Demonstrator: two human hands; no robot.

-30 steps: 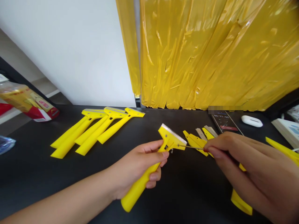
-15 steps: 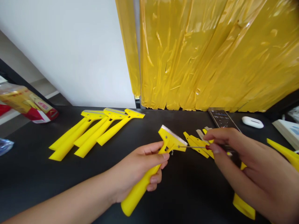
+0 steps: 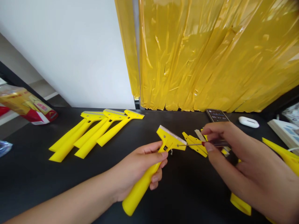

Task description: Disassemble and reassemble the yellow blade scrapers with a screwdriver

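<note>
My left hand (image 3: 147, 165) is wrapped round the neck of a yellow scraper (image 3: 137, 189), its head tilted up and its handle toward me. A pale blade edge runs along the top of the head. My right hand (image 3: 247, 165) pinches a thin screwdriver (image 3: 192, 144) with a red collar; its handle is partly hidden by the fingers. The screwdriver's tip meets a screw near the right end of the scraper head. Just beyond it lie several flat yellow plates (image 3: 196, 144) and a grey blade strip (image 3: 199, 135), partly behind my right hand.
Several yellow scrapers (image 3: 109, 130) lie at the left of the black table (image 3: 88, 183). At the back right are a phone (image 3: 217, 115) with a running timer and a white earbud case (image 3: 249, 122). More yellow handles (image 3: 241, 203) lie under my right arm. A bottle (image 3: 28, 105) is far left.
My right hand and the screwdriver have shifted slightly left, the tip staying at the same screw. The view has turned a little; the left hand keeps its hold.
</note>
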